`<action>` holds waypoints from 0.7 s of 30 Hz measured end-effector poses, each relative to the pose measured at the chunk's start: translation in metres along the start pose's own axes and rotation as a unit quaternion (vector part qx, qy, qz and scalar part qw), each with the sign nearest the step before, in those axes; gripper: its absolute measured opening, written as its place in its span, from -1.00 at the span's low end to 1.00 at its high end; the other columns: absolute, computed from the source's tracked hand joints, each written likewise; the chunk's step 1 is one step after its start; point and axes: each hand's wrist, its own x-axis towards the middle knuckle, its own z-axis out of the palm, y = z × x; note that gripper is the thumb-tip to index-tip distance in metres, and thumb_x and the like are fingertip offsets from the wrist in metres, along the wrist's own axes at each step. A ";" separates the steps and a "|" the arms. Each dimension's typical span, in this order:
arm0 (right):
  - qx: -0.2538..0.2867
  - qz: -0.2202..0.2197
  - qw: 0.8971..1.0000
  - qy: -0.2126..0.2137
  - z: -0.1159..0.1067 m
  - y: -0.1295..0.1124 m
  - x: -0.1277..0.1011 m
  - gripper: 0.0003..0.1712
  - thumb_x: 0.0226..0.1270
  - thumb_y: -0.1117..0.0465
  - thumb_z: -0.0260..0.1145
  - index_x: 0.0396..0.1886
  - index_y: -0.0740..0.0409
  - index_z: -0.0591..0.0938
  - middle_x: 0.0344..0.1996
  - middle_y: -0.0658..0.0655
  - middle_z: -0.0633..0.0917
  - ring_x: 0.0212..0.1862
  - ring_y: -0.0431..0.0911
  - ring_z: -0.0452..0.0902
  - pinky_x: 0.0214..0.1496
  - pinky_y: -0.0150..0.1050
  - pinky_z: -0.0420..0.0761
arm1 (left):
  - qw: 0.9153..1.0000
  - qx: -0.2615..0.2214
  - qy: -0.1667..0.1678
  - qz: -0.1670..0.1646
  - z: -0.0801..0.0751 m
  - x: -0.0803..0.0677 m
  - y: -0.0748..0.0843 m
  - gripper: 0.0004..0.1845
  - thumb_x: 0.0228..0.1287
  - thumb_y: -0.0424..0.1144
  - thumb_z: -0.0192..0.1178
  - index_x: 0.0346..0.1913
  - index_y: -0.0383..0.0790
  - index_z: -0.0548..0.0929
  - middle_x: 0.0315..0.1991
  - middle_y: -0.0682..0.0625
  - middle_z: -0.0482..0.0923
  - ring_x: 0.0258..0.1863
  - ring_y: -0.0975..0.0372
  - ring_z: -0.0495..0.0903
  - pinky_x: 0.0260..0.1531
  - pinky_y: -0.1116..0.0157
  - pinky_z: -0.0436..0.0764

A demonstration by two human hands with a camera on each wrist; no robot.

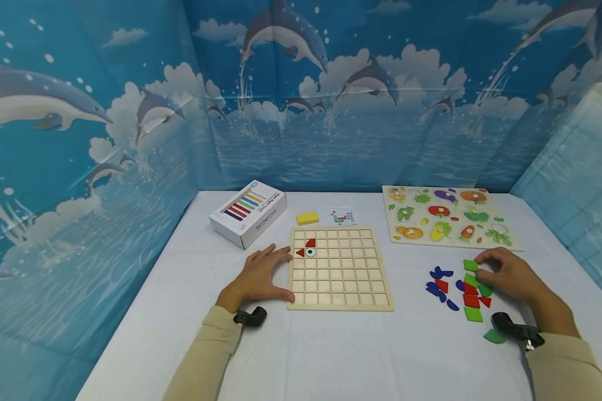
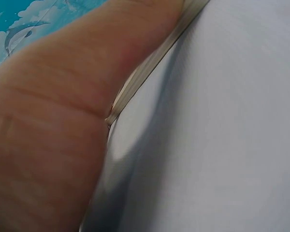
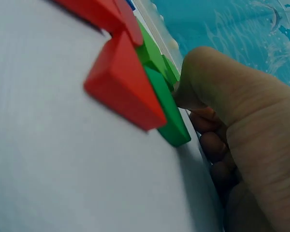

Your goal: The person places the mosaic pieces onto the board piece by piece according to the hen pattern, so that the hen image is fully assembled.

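Observation:
A wooden grid board [image 1: 338, 278] lies in the middle of the white table. In its top left cells sit two red pieces [image 1: 310, 243] and a round eye piece [image 1: 310, 252]. My left hand [image 1: 268, 273] rests flat on the table against the board's left edge [image 2: 150, 67], thumb at its near corner. To the right lies a loose pile of blue pieces [image 1: 438, 281], red pieces [image 1: 471, 301] and green pieces [image 1: 473, 314]. My right hand [image 1: 481, 273] curls over the pile's far end. Its thumb [image 3: 203, 82] and fingers pinch a green piece [image 3: 166, 113] lying beside a red triangle [image 3: 123, 84].
A vegetable peg puzzle [image 1: 448, 217] lies at the back right. A white abacus box [image 1: 248, 213], a yellow block [image 1: 307, 218] and a small picture card [image 1: 342, 216] sit behind the board. One green piece [image 1: 494, 336] lies by my right wrist. Blue dolphin backdrops wall the table.

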 end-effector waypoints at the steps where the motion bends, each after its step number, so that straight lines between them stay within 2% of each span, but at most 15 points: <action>1: -0.002 -0.001 1.000 0.000 -0.001 -0.001 0.000 -0.56 0.24 0.23 0.46 0.01 0.37 0.55 0.12 0.52 0.42 0.16 0.44 0.23 0.15 0.50 0.31 | 1.000 -0.001 0.001 0.001 0.000 0.000 0.001 0.09 -0.24 0.55 0.42 0.39 0.09 0.42 0.56 0.12 0.16 0.58 0.03 -0.11 0.46 -0.12 -0.10; 7: -0.012 0.005 1.000 -0.003 -0.001 -0.001 0.002 -0.53 0.23 0.18 0.47 0.01 0.37 0.55 0.11 0.51 0.43 0.14 0.42 0.25 0.15 0.50 0.32 | 1.000 -0.003 0.000 0.000 -0.002 -0.001 0.003 0.10 -0.24 0.53 0.43 0.40 0.08 0.42 0.57 0.11 0.15 0.58 0.02 -0.11 0.46 -0.13 -0.11; 10: -0.010 0.009 1.000 -0.002 0.000 0.000 0.002 -0.52 0.21 0.16 0.49 0.00 0.35 0.55 0.08 0.47 0.45 0.11 0.39 0.28 0.12 0.45 0.40 | 1.000 -0.002 -0.001 0.001 -0.002 -0.001 0.004 0.10 -0.24 0.54 0.42 0.41 0.08 0.41 0.56 0.10 0.16 0.58 0.02 -0.11 0.46 -0.14 -0.10; 12: -0.010 0.003 1.000 0.004 0.000 -0.003 0.002 -0.52 0.20 0.16 0.49 0.00 0.33 0.54 0.01 0.41 0.50 0.04 0.33 0.34 0.04 0.27 0.54 | 1.000 0.002 -0.004 -0.002 -0.001 -0.001 0.004 0.11 -0.24 0.55 0.41 0.41 0.08 0.40 0.57 0.11 0.15 0.58 0.02 -0.11 0.46 -0.13 -0.10; 14: -0.006 -0.010 1.000 0.013 0.001 -0.009 0.004 -0.55 0.20 0.20 0.49 -0.01 0.30 0.54 -0.10 0.33 0.54 -0.04 0.24 0.38 -0.07 -0.01 0.63 | 1.000 0.006 -0.005 -0.006 -0.002 -0.002 0.004 0.11 -0.24 0.55 0.41 0.41 0.08 0.40 0.57 0.12 0.14 0.59 0.03 -0.12 0.46 -0.13 -0.10; 17: -0.004 -0.034 0.999 0.032 0.003 -0.023 0.010 -0.60 0.17 0.28 0.49 -0.04 0.27 0.57 -0.26 0.18 0.55 -0.14 0.10 0.40 -0.30 -0.36 0.55 | 1.000 0.010 -0.006 -0.009 -0.003 -0.002 0.004 0.11 -0.25 0.55 0.41 0.41 0.09 0.40 0.57 0.12 0.13 0.59 0.04 -0.13 0.46 -0.12 -0.10; 21: 0.003 -0.064 0.997 0.043 0.007 -0.049 0.020 -0.64 0.11 0.34 0.49 -0.09 0.28 0.61 -0.35 0.12 0.53 -0.21 0.05 0.39 -0.42 -0.40 0.51 | 1.000 0.003 -0.005 -0.006 -0.003 -0.001 0.005 0.11 -0.25 0.54 0.43 0.41 0.08 0.40 0.57 0.12 0.14 0.59 0.04 -0.13 0.46 -0.12 -0.12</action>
